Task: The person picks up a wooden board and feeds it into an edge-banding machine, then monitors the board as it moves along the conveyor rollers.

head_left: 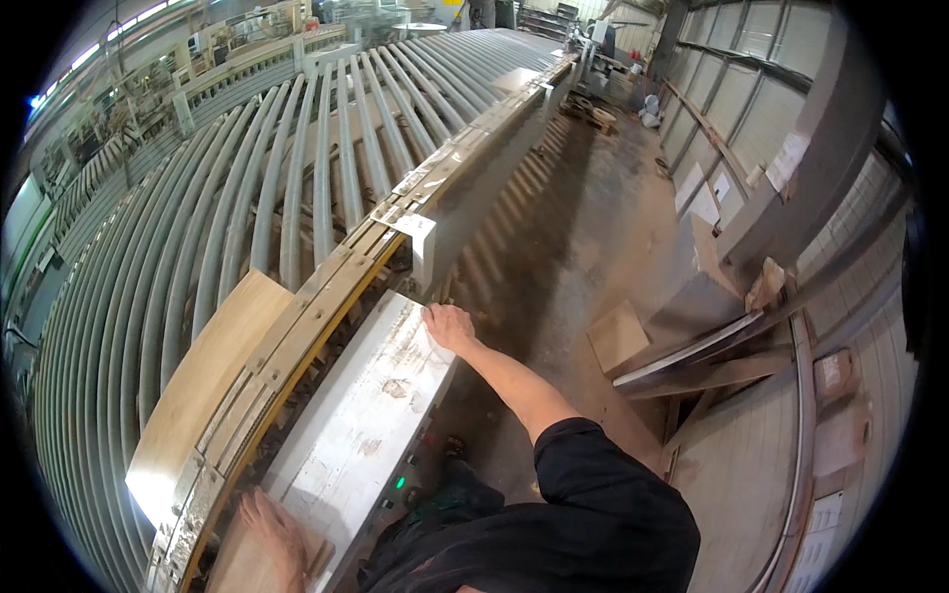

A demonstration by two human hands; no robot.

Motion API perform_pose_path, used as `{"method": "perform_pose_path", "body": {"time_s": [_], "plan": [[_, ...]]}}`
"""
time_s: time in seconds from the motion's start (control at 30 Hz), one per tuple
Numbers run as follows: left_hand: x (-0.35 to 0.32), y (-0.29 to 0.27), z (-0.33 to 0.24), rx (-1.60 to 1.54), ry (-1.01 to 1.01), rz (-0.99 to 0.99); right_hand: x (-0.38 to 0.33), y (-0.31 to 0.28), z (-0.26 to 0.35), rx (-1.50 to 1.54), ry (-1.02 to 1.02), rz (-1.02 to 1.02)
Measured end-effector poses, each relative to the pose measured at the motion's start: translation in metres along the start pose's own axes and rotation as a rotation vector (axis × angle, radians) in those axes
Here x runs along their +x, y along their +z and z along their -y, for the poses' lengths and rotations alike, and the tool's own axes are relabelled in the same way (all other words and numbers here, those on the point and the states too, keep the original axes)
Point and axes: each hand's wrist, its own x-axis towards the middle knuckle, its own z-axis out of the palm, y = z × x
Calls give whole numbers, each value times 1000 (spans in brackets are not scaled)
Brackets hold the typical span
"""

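A long white metal cover (346, 425), scuffed and marked with brown stains, runs alongside the roller conveyor in front of me. At its far right corner, my right hand (450, 327) is closed over the edge, fingers bent. Down at the lower left, my left hand (272, 534) lies with its fingers stretched out, beside the conveyor rail. Brown wood-toned board (232, 563) shows around and under that hand; how far it reaches is hidden. On the rollers, just across the rail, rests a light wood-grain board (213, 371), touched by neither hand.
Grey rollers (321, 168) fill the left and far side, bordered by a rail (326, 287) with a yellow strip. A small green light (400, 483) glows under the cover. Concrete floor (563, 237) stretches right, toward a grey column (830, 128) and leaning boards (712, 371).
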Motion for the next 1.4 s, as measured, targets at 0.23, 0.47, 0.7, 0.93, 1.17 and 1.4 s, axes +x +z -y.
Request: {"method": "perform_pose_path", "body": {"time_s": [0.23, 0.47, 0.7, 0.93, 1.17, 1.4], "plan": [[-1, 15, 22, 47, 53, -8, 0, -2, 0, 18, -38, -16], [0, 5, 9, 16, 15, 20, 0, -6, 2, 7, -1, 62], [0, 10, 11, -6, 25, 29, 2, -10, -1, 15, 18, 95], [-6, 3, 8, -29, -49, -41, -1, -14, 21, -86, -32, 186], [2, -4, -2, -58, 60, -133, 0, -10, 7, -72, 2, 114], [1, -1, 2, -60, 41, -119, 1, -9, 7, -51, 1, 112]]}}
